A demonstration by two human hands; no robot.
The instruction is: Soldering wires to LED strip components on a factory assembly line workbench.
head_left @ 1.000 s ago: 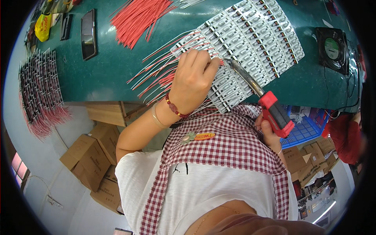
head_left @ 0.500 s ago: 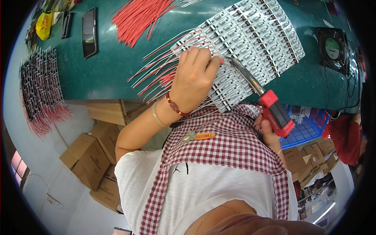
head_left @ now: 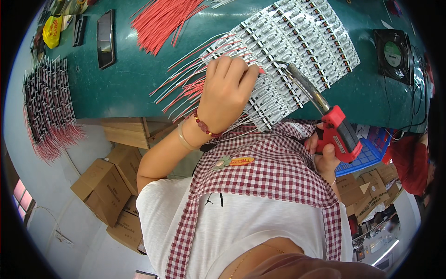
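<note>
My left hand (head_left: 228,93) is closed in a pinch over the panel, holding red wires (head_left: 195,87) that fan out to its left; one red tip pokes out past the fingers. Around the grip of a red and black soldering gun (head_left: 341,132) my right hand (head_left: 327,156) is wrapped. The gun's bent tip hovers over the panel, just right of my left fingers. The panel of small white circuit boards (head_left: 297,51) lies tilted on the table. Red and white wires stick out from its left rows. My left palm hides part of the wires and boards.
A pile of red wires (head_left: 162,25) lies at the back. On the left are a phone (head_left: 106,39) and a wired panel (head_left: 49,97) hanging over the table edge. A small fan (head_left: 394,56) stands at right. A blue basket (head_left: 367,151) sits below the right edge.
The soldering gun has moved right, its tip drawing away from my left fingers. My left hand has shifted slightly left, and the panel has moved a little with it.
</note>
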